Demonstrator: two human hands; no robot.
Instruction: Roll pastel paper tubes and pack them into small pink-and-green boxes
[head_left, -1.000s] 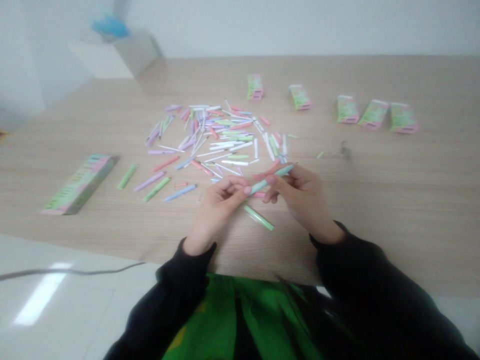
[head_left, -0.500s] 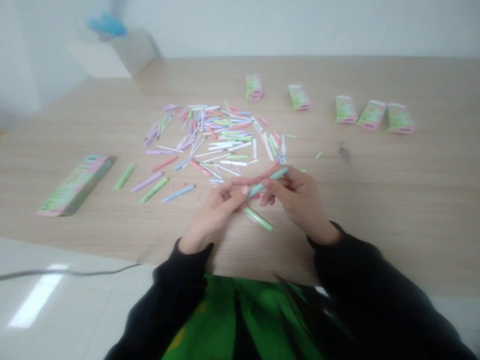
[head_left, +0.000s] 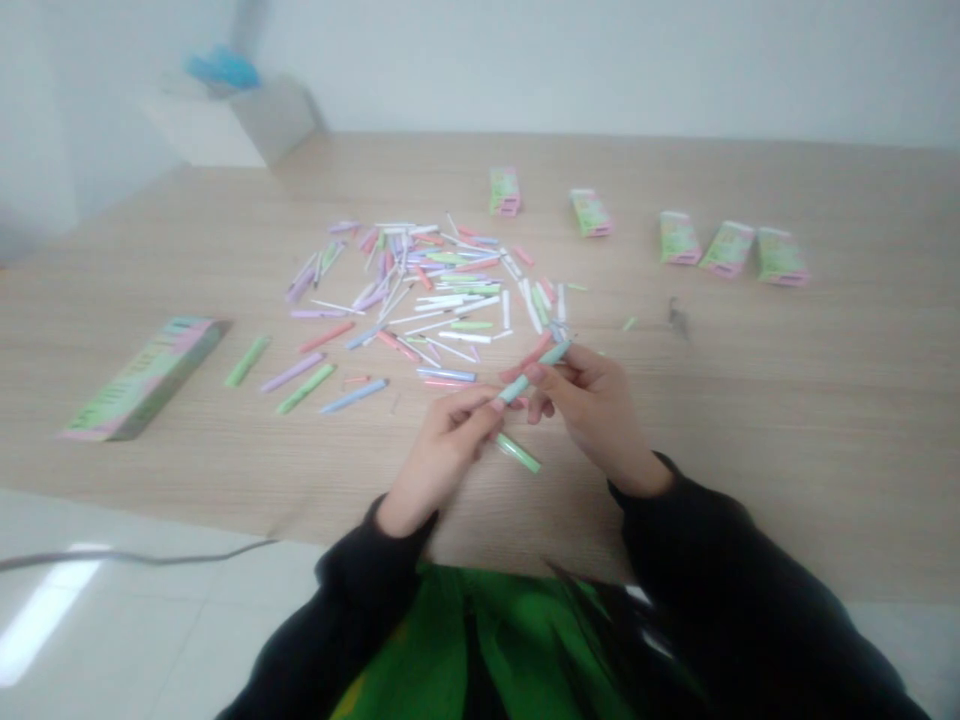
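Both my hands meet over the near middle of a wooden table (head_left: 787, 420). My right hand (head_left: 592, 405) pinches a pale teal pen barrel (head_left: 541, 365) that slants up to the right. My left hand (head_left: 450, 440) is closed on the lower end of the same barrel. A green pen piece (head_left: 517, 453) lies on the table just below my hands. Beyond them spreads a heap of pastel pen parts (head_left: 442, 285): pink, purple, green, blue and white sticks.
A long green and pink box (head_left: 142, 378) lies at the left, with a few loose green, purple and blue pens (head_left: 300, 375) beside it. Several small green and pink boxes (head_left: 679, 238) stand along the far right. A white box (head_left: 232, 125) sits at the far left corner.
My hands have kept hold of the teal barrel and have hardly moved over the table. The camera has tipped, so the whole scene sits a little lower in view.
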